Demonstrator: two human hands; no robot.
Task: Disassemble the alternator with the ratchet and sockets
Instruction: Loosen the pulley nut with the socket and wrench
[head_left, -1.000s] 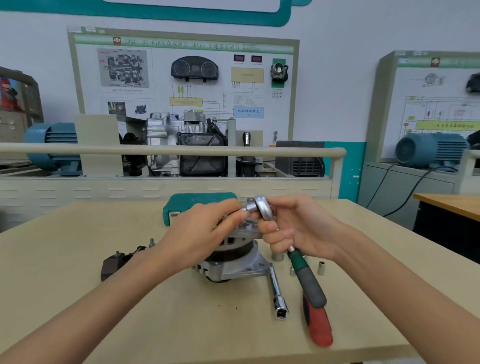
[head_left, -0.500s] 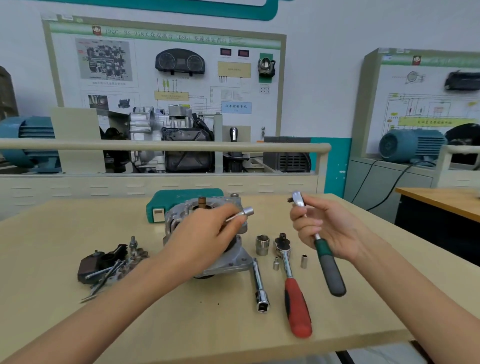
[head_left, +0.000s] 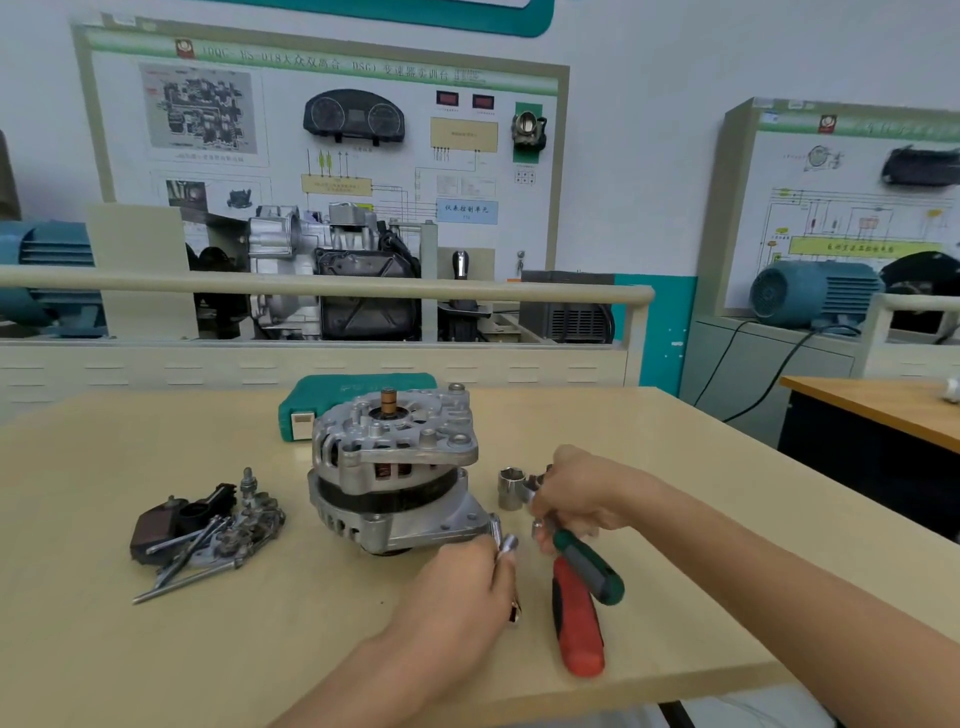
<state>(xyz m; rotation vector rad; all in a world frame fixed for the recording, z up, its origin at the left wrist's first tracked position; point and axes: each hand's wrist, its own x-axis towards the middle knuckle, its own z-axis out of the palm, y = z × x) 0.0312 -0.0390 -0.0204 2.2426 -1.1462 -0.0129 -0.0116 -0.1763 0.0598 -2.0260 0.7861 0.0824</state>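
Alternator (head_left: 395, 470) upright mid-table (head_left: 156, 649), both hands low at its right.

Far left, heap of dark removed parts and bolts (head_left: 205, 530); behind, teal tool case (head_left: 353, 397). Ribbed cast-aluminium housing, copper slip ring on top. Left hand (head_left: 457, 597) pinching a small chrome socket (head_left: 506, 545); right hand (head_left: 582, 499) gripping the green-handled ratchet (head_left: 587, 566), beside a large socket (head_left: 511, 488) and red-handled ratchet (head_left: 576, 623).

Bright, even indoor light with faint shadows; wide-angle bending at the edges (wall posters slightly soft), hands motion-blurred.
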